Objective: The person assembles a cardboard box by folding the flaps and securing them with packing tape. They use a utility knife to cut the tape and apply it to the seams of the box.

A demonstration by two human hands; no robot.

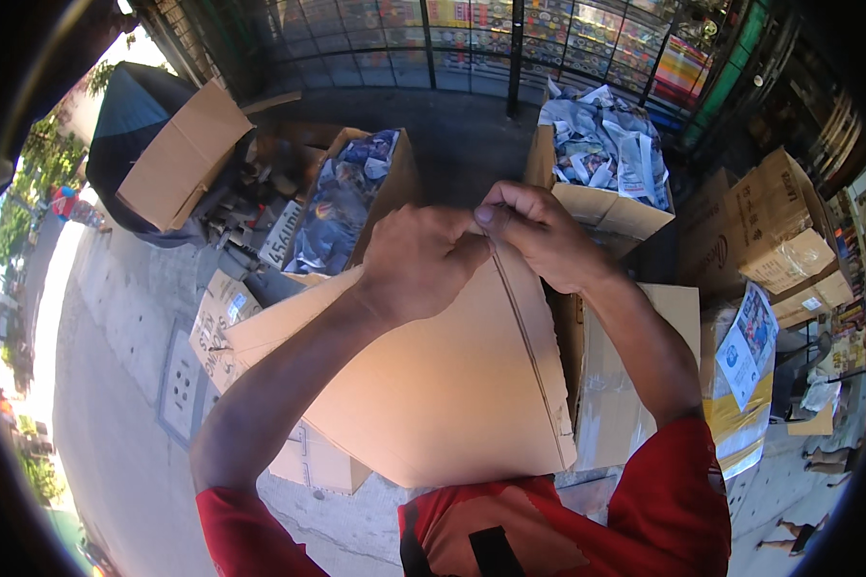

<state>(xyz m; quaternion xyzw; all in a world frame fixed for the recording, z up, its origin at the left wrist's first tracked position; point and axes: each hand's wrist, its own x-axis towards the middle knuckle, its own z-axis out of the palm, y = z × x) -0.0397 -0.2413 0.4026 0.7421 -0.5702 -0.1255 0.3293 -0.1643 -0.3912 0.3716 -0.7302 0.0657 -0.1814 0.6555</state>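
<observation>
A large sheet of brown cardboard (423,385) leans in front of my body, its lower edge near my red shirt. At its upper corner my left hand (419,260) is closed, with the fingers curled on the edge. Close beside it, my right hand (544,236) pinches the same corner between thumb and fingers. The two hands almost touch. A narrow dark line, a crease or slit, runs down the sheet from the hands along its right side. What lies right between the fingertips is partly hidden.
Beyond my hands stand two open boxes, one with wrapped items (342,216), one with crumpled newspaper (611,144). Closed cartons (760,231) are stacked at right, near a taped box (645,385). A dark umbrella (130,125) and cardboard flap (188,159) are at left; a metal grille lies behind.
</observation>
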